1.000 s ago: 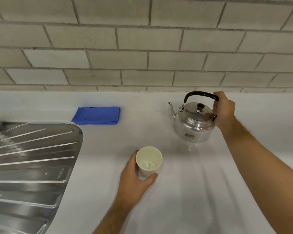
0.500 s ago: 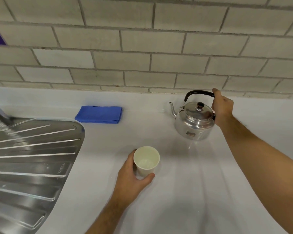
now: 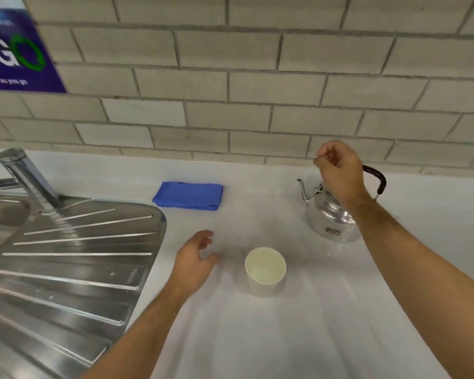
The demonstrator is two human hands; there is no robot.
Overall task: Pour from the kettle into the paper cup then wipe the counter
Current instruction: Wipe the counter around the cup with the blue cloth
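A shiny metal kettle (image 3: 329, 222) with a black handle stands on the white counter (image 3: 257, 337) at the right, spout pointing left. My right hand (image 3: 337, 170) hovers above its lid, off the handle, fingers loosely curled with nothing in them. A white paper cup (image 3: 266, 270) stands upright in front of the kettle with pale liquid in it. My left hand (image 3: 195, 258) is just left of the cup, apart from it, fingers spread. A folded blue cloth (image 3: 188, 196) lies at the back by the wall.
A steel sink drainboard (image 3: 66, 263) fills the left side, with a tap (image 3: 25, 173) behind it. A tiled wall (image 3: 257, 91) runs along the back, with a purple sign (image 3: 14, 53) at upper left.
My right hand let go of the kettle handle and rose above the lid. My left hand released the cup and slid left. The view tilted up.
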